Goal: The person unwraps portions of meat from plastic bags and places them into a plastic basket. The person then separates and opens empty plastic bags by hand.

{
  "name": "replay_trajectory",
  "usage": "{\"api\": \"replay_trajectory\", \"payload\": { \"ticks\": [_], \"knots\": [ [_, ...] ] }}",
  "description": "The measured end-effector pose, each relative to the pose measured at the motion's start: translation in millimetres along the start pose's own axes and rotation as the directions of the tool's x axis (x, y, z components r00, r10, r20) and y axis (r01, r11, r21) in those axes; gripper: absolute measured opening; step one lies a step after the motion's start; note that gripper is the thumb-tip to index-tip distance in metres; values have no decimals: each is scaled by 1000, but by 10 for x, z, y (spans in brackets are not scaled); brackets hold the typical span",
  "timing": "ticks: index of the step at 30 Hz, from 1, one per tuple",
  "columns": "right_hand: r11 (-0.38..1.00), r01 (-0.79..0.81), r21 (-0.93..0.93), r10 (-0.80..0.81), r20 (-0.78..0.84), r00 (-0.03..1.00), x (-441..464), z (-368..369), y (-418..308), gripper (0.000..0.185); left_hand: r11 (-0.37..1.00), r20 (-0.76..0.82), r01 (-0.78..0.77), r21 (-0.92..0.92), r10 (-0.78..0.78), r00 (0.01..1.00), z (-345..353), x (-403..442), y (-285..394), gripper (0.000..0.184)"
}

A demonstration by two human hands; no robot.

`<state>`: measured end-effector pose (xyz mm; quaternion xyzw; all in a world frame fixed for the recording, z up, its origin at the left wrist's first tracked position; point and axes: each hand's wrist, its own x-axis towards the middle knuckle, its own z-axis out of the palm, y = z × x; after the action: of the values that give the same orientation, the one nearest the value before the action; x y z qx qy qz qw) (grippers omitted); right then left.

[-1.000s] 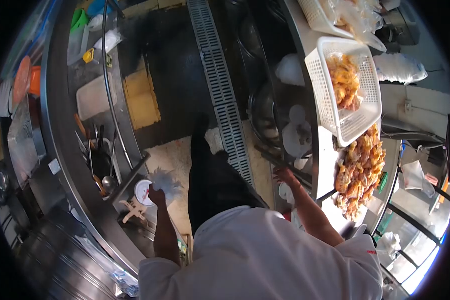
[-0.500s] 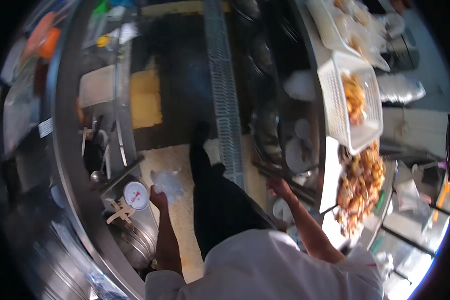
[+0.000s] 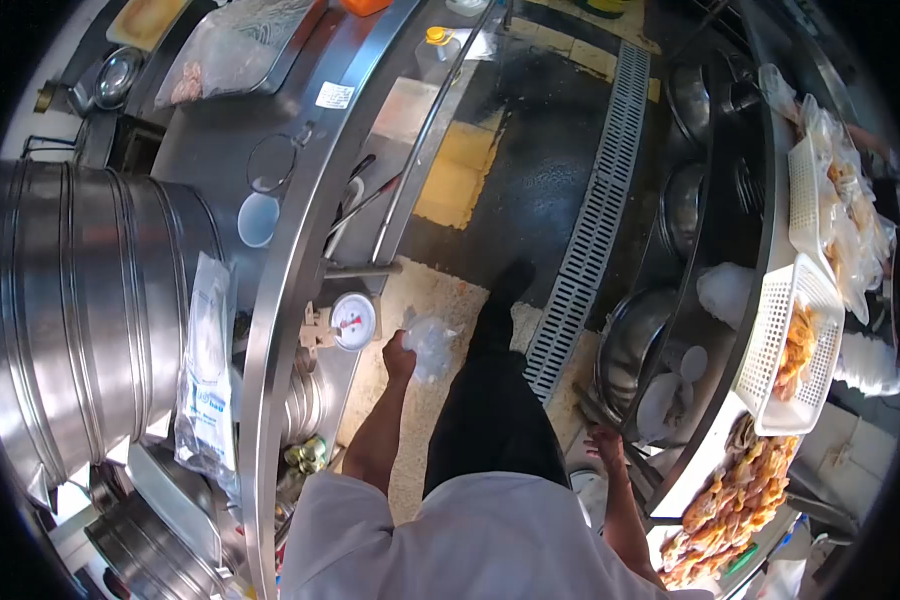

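Note:
My left hand [image 3: 398, 355] is closed on a crumpled clear plastic bag [image 3: 432, 348], which hangs out over the floor beside my leg. Just left of that hand is a round white dial scale [image 3: 353, 321] with red marks. My right hand [image 3: 604, 445] hangs low on the other side, fingers slightly spread and holding nothing. Near it is the right-hand counter, where raw, marinated-looking meat pieces [image 3: 735, 500] are piled below a white perforated basket [image 3: 790, 345]. More meat pieces [image 3: 798, 350] lie inside the basket.
A steel counter edge [image 3: 305, 290] runs along my left, with a white cup [image 3: 258, 220] and a packaged plastic bag roll [image 3: 208, 370]. Large steel pots [image 3: 90, 310] stand beyond. A floor drain grate [image 3: 592, 210] runs ahead. Metal bowls [image 3: 638, 345] fill the right shelf.
My view has turned, so the left counter and its pots show more. The left hand still holds the plastic bag; the right hand's fingers are more spread.

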<state>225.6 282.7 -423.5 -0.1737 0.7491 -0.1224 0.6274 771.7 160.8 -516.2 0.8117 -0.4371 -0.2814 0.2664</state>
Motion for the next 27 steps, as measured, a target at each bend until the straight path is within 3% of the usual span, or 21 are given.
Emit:
{"api": "replay_trajectory", "payload": {
  "ticks": [2, 3, 5, 6, 7, 8, 9, 11, 12, 15, 21, 25, 27],
  "knots": [
    [1000, -5, -22, 5, -15, 1000, 37, -4, 30, 22, 993, 25, 44, 106, -47, 999, -12, -58, -31, 42],
    [999, -7, -33, 6, -41, 999, 24, -9, 20, 22, 994, -17, -6, 112, 8, 1000, -10, -114, -81, 43],
    [999, -36, -2, 36, -40, 999, 48, -24, -31, 23, 1000, 0, -15, -19, 15, 1000, 33, -163, -294, 43],
    [917, 265, -299, -288, -36, 957, 583, -248, 664, 24, 1000, 12, -3, 17, 3, 1000, 76, -166, -443, 42],
    [963, 164, -215, -185, -79, 980, 302, -111, 257, 22, 999, 30, 1, 49, -3, 1000, 148, -170, -580, 42],
    [887, 222, -406, -262, -44, 964, 207, -101, 45, 19, 996, 2, -2, 85, 2, 1000, 163, -205, -522, 39],
    [855, 161, -494, -239, -100, 966, 187, -74, -59, 18, 993, -26, -4, 122, 7, 1000, 120, -245, -415, 35],
    [949, 100, -299, -137, -103, 985, 167, -45, -168, 22, 978, -2, -128, 166, 130, 992, 94, -266, -414, 27],
    [982, 62, -180, -84, -121, 989, 99, 19, -329, 23, 974, 27, -115, 195, 111, 993, 93, -260, -411, 24],
    [980, 129, -154, -143, -85, 986, 87, 51, -513, 26, 974, 64, -62, 217, 49, 997, 85, -252, -373, 21],
    [983, 66, -173, -83, -98, 992, 33, 120, -611, 28, 971, 64, -63, 229, 50, 997, 187, -160, -630, 32],
    [986, 20, -165, -37, -106, 994, -21, 191, -435, 28, 958, -18, -97, 268, 105, 994, 257, 171, -512, 42],
    [980, 11, -197, -34, -114, 993, -92, 217, -417, 28, 992, -107, -63, 109, 75, 991, 396, 386, -472, 42]
  ]
}}
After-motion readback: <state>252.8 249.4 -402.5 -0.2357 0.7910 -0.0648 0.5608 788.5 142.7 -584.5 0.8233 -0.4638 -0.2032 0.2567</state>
